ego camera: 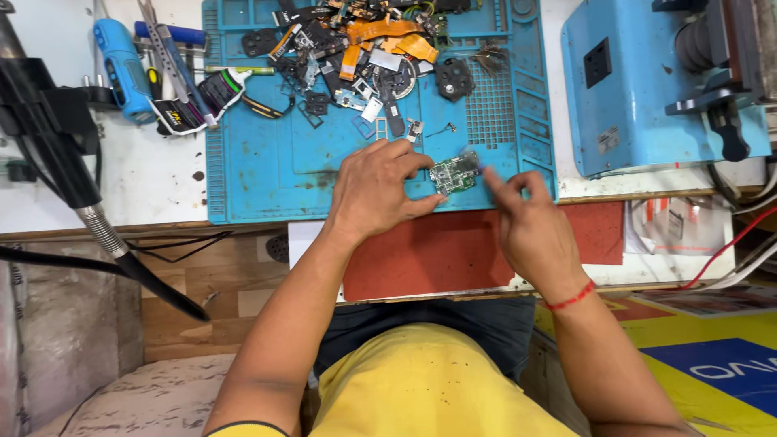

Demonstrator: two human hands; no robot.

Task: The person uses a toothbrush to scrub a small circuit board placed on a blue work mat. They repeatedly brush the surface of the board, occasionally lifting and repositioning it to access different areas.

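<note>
A circuit board [454, 173] lies near the front edge of a work mat [259, 170] on the surface [162, 182], between the left hand [376, 190] and right hand [530, 226]. Behind it sits a heap of loose parts [364, 61]; hand tools [154, 73] lie left of the mat, a machine [639, 89] right.

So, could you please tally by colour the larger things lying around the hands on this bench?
Blue: 3, the work mat, the machine and the handheld tool.
Green: 1, the circuit board held between the left hand and right hand.
Red: 1, the pad.
Total: 5.
</note>
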